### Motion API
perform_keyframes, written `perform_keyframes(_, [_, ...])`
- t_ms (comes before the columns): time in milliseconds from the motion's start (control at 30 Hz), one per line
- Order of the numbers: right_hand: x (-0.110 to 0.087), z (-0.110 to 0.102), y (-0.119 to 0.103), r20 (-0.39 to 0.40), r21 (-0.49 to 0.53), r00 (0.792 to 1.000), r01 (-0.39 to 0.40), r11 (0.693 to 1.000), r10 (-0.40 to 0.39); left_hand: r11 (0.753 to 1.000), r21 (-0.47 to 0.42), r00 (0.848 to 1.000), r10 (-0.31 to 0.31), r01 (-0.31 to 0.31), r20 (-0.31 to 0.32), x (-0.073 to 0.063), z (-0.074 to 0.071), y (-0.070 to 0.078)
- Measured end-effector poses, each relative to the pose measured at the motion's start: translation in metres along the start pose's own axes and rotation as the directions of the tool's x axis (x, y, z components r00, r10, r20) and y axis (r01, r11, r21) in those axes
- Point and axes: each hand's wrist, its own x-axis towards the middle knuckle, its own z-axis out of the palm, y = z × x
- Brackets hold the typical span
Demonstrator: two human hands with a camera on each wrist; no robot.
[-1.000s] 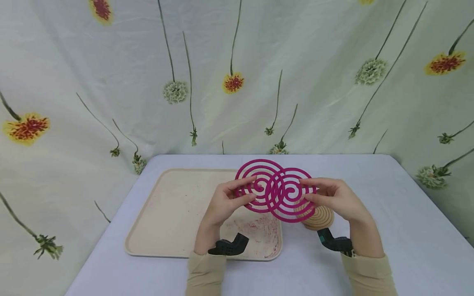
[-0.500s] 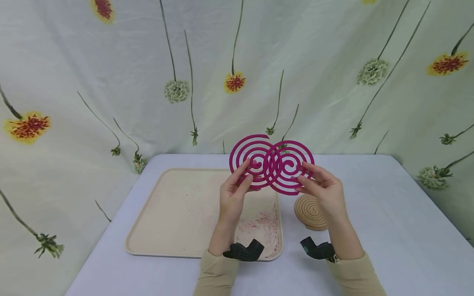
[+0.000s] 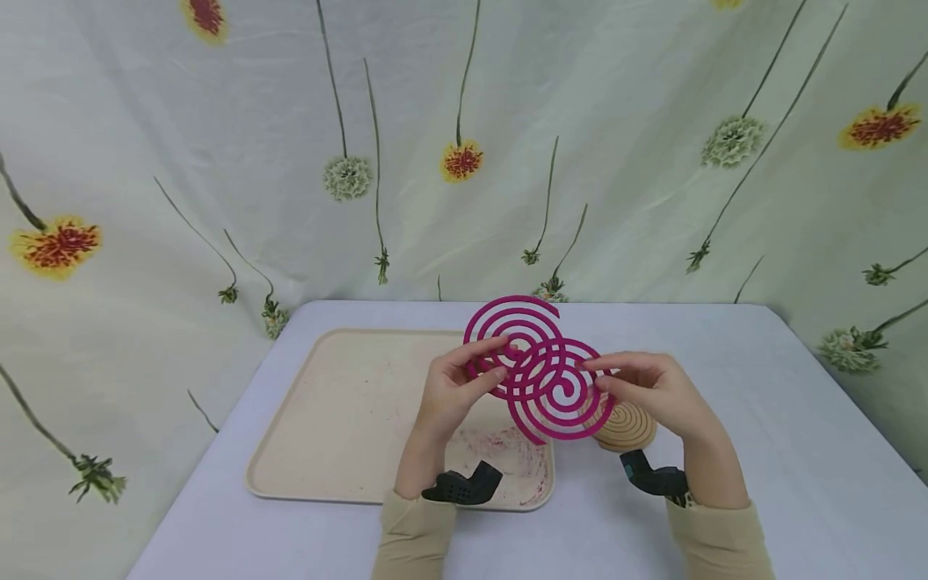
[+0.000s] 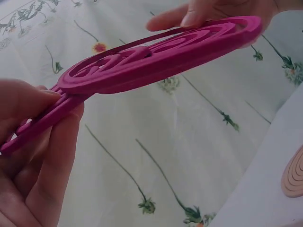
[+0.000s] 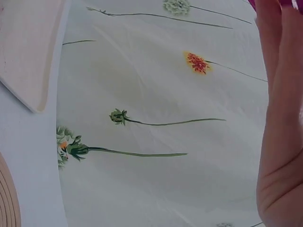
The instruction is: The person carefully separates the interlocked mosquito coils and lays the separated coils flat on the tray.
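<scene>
Two magenta mosquito coils are held up in front of me, partly overlapping with their rings crossing in the middle. The left coil (image 3: pixel 513 299) is pinched between the thumb and fingers of my left hand (image 3: pixel 444 395). My right hand (image 3: pixel 667 395) pinches the outer rings of the right coil (image 3: pixel 573 436), which sits lower and nearer. In the left wrist view, the right coil (image 4: pixel 156 71) is seen edge-on, tilted against the other. Only a sliver of magenta shows beside my right hand (image 5: pixel 284 123) in the right wrist view.
A beige tray (image 3: pixel 348 403) with reddish crumbs at its right end lies on the white table, under my left hand. Right of it lies a tan spiral coil disc (image 3: pixel 627 427), partly behind the right coil. A flowered cloth (image 3: pixel 623 161) hangs behind the table.
Both hands rose with the coils, then came down again. The coils have turned against each other; the left one now stands higher and the right one lower.
</scene>
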Motion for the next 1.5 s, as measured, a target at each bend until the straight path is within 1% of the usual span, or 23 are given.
perform_keyframes(67, [-0.001,-0.002,0.000,0.027,-0.028,0.999,-0.044,0.999,0.045,1.000,0.007,1.000,-0.012,0.012,0.019,0.000,0.000,0.000])
perform_keyframes(133, [-0.001,-0.001,0.000,0.013,-0.037,0.996,-0.087,0.996,0.088,1.000,0.012,1.000,-0.020,0.020,0.020,0.000,0.000,-0.001])
perform_keyframes(200, [0.001,0.001,0.000,-0.059,-0.048,0.993,-0.105,0.993,0.103,1.000,0.010,1.000,-0.024,0.024,0.013,0.000,0.001,-0.002])
perform_keyframes(267, [0.003,0.005,0.001,-0.154,-0.033,0.983,-0.107,0.994,0.101,1.000,0.006,1.000,-0.027,0.027,-0.007,0.000,0.001,-0.003])
perform_keyframes(333, [0.005,0.010,0.002,-0.262,-0.001,0.960,-0.101,0.995,0.098,1.000,0.002,0.999,-0.026,0.026,-0.033,0.001,0.003,-0.004])
perform_keyframes(467, [0.013,0.025,0.004,-0.454,0.138,0.882,-0.071,0.988,0.126,1.000,0.015,0.994,-0.007,0.009,-0.113,0.002,0.010,-0.004])
perform_keyframes(500, [0.015,0.029,0.005,-0.483,0.173,0.865,-0.063,0.983,0.140,1.000,0.025,0.991,0.002,0.002,-0.137,0.003,0.012,-0.005])
perform_keyframes(533, [0.016,0.033,0.006,-0.498,0.203,0.854,-0.057,0.977,0.153,0.999,0.032,0.987,0.009,-0.003,-0.163,0.003,0.014,-0.005])
perform_keyframes(567, [0.017,0.035,0.006,-0.502,0.225,0.849,-0.056,0.973,0.165,0.999,0.040,0.982,0.015,-0.007,-0.189,0.003,0.016,-0.006])
perform_keyframes(600, [0.018,0.037,0.007,-0.495,0.239,0.851,-0.060,0.969,0.175,0.999,0.047,0.976,0.022,-0.012,-0.217,0.004,0.017,-0.006])
perform_keyframes(633, [0.018,0.038,0.007,-0.478,0.236,0.860,-0.070,0.969,0.179,0.999,0.051,0.970,0.026,-0.014,-0.242,0.004,0.018,-0.007])
perform_keyframes(667, [0.018,0.038,0.007,-0.453,0.223,0.874,-0.082,0.971,0.178,0.999,0.051,0.964,0.026,-0.013,-0.264,0.004,0.018,-0.007])
perform_keyframes(733, [0.016,0.034,0.006,-0.378,0.180,0.912,-0.098,0.979,0.161,0.999,0.044,0.956,0.023,-0.011,-0.294,0.004,0.018,-0.007])
perform_keyframes(800, [0.013,0.028,0.005,-0.301,0.134,0.945,-0.094,0.987,0.131,0.999,0.038,0.953,0.013,-0.002,-0.301,0.004,0.017,-0.007])
perform_keyframes(867, [0.011,0.022,0.004,-0.232,0.103,0.967,-0.080,0.991,0.102,0.999,0.029,0.960,-0.004,0.013,-0.278,0.004,0.015,-0.006])
perform_keyframes(933, [0.008,0.016,0.004,-0.174,0.073,0.982,-0.066,0.995,0.078,0.999,0.016,0.973,-0.031,0.036,-0.229,0.004,0.012,-0.005])
perform_keyframes(1000, [0.006,0.012,0.004,-0.122,0.038,0.990,-0.060,0.997,0.064,0.997,-0.001,0.983,-0.071,0.072,-0.167,0.003,0.008,-0.004])
perform_keyframes(1067, [0.005,0.009,0.004,-0.086,-0.001,0.994,-0.062,0.998,0.062,0.994,-0.008,0.987,-0.107,0.107,-0.120,0.003,0.004,-0.003])
perform_keyframes(1133, [0.005,0.009,0.004,-0.089,-0.029,0.993,-0.080,0.996,0.077,0.992,-0.005,0.987,-0.122,0.122,-0.108,0.002,0.000,-0.003])
perform_keyframes(1233, [0.007,0.012,0.004,-0.179,-0.014,0.976,-0.124,0.992,0.120,0.994,0.014,0.981,-0.104,0.108,-0.166,0.002,-0.002,-0.004])
perform_keyframes(1300, [0.010,0.018,0.005,-0.266,0.029,0.953,-0.142,0.989,0.144,0.996,0.017,0.971,-0.083,0.089,-0.225,0.002,-0.001,-0.005])
perform_keyframes(1367, [0.013,0.025,0.006,-0.349,0.087,0.924,-0.131,0.988,0.153,0.997,0.009,0.958,-0.069,0.074,-0.280,0.002,0.001,-0.005])
perform_keyframes(1500, [0.021,0.042,0.009,-0.487,0.198,0.863,-0.043,0.979,0.136,0.999,-0.013,0.936,-0.043,0.041,-0.349,0.003,0.005,-0.005])
